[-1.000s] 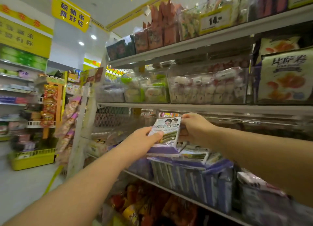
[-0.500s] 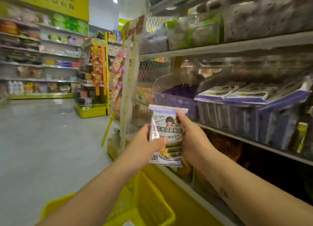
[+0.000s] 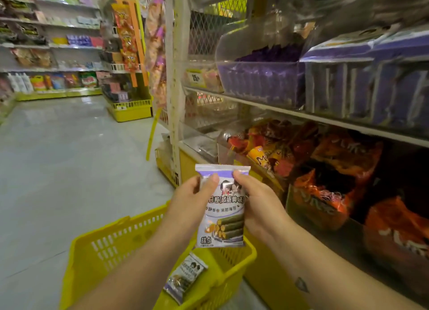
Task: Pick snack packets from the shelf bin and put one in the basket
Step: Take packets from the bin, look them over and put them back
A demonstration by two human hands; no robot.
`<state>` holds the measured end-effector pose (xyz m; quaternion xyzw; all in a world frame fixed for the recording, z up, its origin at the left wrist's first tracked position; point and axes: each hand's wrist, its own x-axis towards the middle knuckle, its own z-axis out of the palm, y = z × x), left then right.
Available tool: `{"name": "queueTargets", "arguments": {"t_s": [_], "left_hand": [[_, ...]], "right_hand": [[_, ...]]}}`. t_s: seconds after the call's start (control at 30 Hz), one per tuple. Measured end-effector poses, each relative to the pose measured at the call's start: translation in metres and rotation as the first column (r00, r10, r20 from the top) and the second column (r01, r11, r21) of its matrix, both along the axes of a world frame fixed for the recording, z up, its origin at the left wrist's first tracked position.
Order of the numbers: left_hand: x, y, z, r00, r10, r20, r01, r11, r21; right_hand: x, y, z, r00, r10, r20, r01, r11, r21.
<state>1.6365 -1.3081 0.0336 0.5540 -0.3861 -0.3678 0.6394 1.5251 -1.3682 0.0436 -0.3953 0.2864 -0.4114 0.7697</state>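
Head view: a snack packet (image 3: 224, 212) is held upright just below the middle of the frame, gripped from both sides. Its left edge is pinched by the left hand (image 3: 189, 201), whose thumb is laid across the front near the top corner, with the fingers hidden behind the wrapper. Its right edge is gripped by the right hand (image 3: 258, 208), the thumb likewise pressed on the front just under the top seal and the other fingers curled out of sight behind. The packet is white and purple, printed with characters and a picture of green rolls toward its lower end.

A yellow basket (image 3: 109, 247) is seen at 7 o'clock from the held packet, whose lower edge is raised over the basket's right-hand rim. A second packet (image 3: 185, 279) of the same kind is lying tilted inside the basket, at 6 o'clock from the held one.

The clear shelf bin (image 3: 260, 84), filled with purple packets, is found at 1 o'clock, well apart from both hands. Orange bags (image 3: 329, 189) are stacked on the lower shelf at 3 o'clock.
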Motion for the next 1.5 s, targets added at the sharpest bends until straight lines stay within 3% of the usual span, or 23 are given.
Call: {"name": "queueTargets", "arguments": {"t_s": [0.13, 0.3, 0.4, 0.67, 0.8, 0.9, 1.0, 1.23, 1.5], "left_hand": [[-0.002, -0.009, -0.004, 0.981, 0.001, -0.195, 0.000, 1.000, 0.004], [0.000, -0.014, -0.002, 0.955, 0.008, -0.298, -0.011, 1.000, -0.009], [0.001, -0.011, 0.001, 0.949, -0.008, -0.314, -0.001, 1.000, -0.029], [0.002, 0.000, 0.008, 0.966, 0.015, -0.260, -0.022, 0.999, -0.025], [0.012, 0.004, 0.013, 0.921, 0.033, -0.388, -0.056, 0.997, -0.047], [0.021, 0.005, 0.018, 0.866, 0.043, -0.498, -0.065, 0.997, -0.028], [0.025, 0.005, 0.019, 0.827, 0.023, -0.562, -0.016, 1.000, 0.018], [0.028, 0.015, 0.019, 0.827, -0.241, -0.508, 0.352, 0.927, 0.134], [0.034, 0.016, 0.019, 0.791, -0.280, -0.545, 0.396, 0.912, 0.106]], "right_hand": [[-0.003, -0.011, -0.006, 1.000, 0.020, -0.001, -0.020, 0.998, -0.060], [-0.007, -0.016, -0.007, 0.998, 0.064, -0.005, -0.064, 0.993, -0.097], [-0.009, -0.018, -0.006, 0.994, 0.046, -0.098, -0.061, 0.987, -0.150], [-0.016, -0.018, -0.003, 0.988, 0.082, -0.129, -0.104, 0.980, -0.167], [-0.027, -0.018, 0.003, 0.908, 0.225, -0.352, -0.329, 0.906, -0.268], [-0.036, -0.018, 0.004, 0.769, 0.424, -0.478, -0.548, 0.823, -0.152], [-0.038, -0.017, 0.004, 0.750, 0.500, -0.433, -0.573, 0.818, -0.049], [-0.036, -0.023, 0.008, 0.905, 0.351, -0.242, -0.358, 0.934, 0.015], [-0.038, -0.025, 0.009, 0.918, 0.368, -0.146, -0.365, 0.930, 0.048]]}}
